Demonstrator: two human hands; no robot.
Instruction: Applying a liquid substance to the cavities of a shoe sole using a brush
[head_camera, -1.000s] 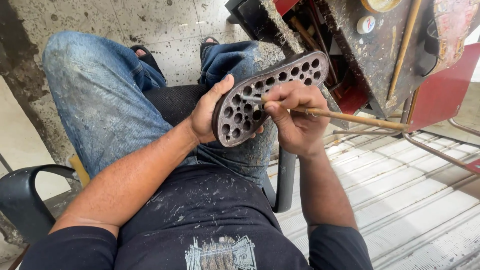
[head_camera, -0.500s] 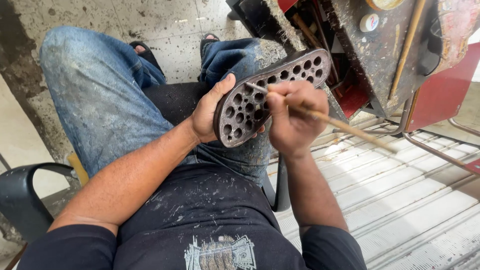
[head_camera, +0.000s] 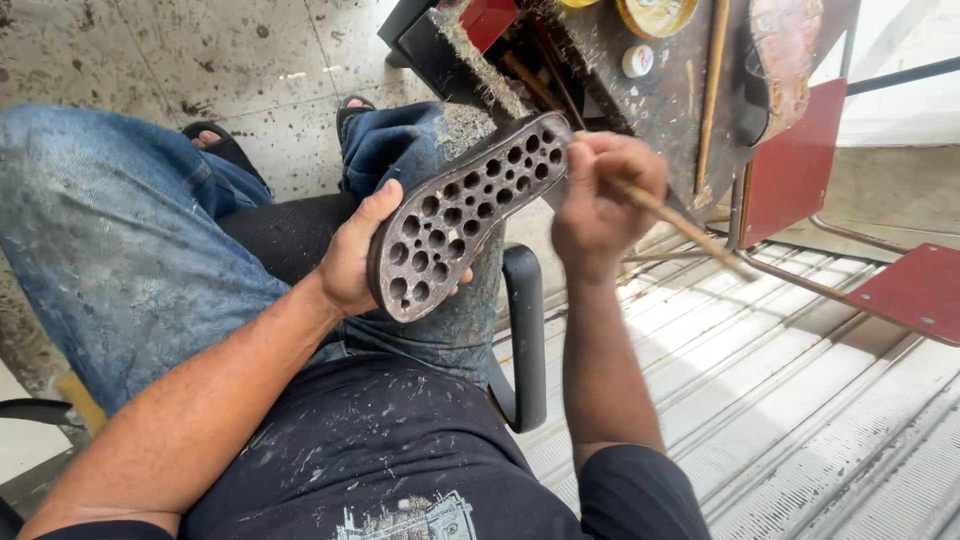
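Looking down from the head view, one dark brown shoe sole (head_camera: 465, 215) shows, its face pocked with round holes and turned up toward the camera. One left hand (head_camera: 358, 258) cups the heel end from behind, thumb up along the edge and the fingers (head_camera: 452, 290) wrapped round the back, only their tips peeping out below. One right hand (head_camera: 603, 195) sits at the toe end, its fingers pressed together round one thin wooden stick (head_camera: 690, 232) that slants down to the right; its working tip is hidden at the toe of the sole. The sole is held in the air above the lap, over the right knee of the blue jeans (head_camera: 110, 250).

On the cluttered worktop (head_camera: 680, 110) beyond lie one round yellow tin (head_camera: 655, 14), one small white cap (head_camera: 637, 60) and one long wooden rod (head_camera: 712, 95). Two red metal panels (head_camera: 795, 160) stand at the right.

Against half a second ago, the right hand has slid from the middle of the sole up to its toe, and the stick now points lower.

The left forearm reaches up from the lower left, wrist bent back. The right forearm rises almost straight, wrist curled over the toe.
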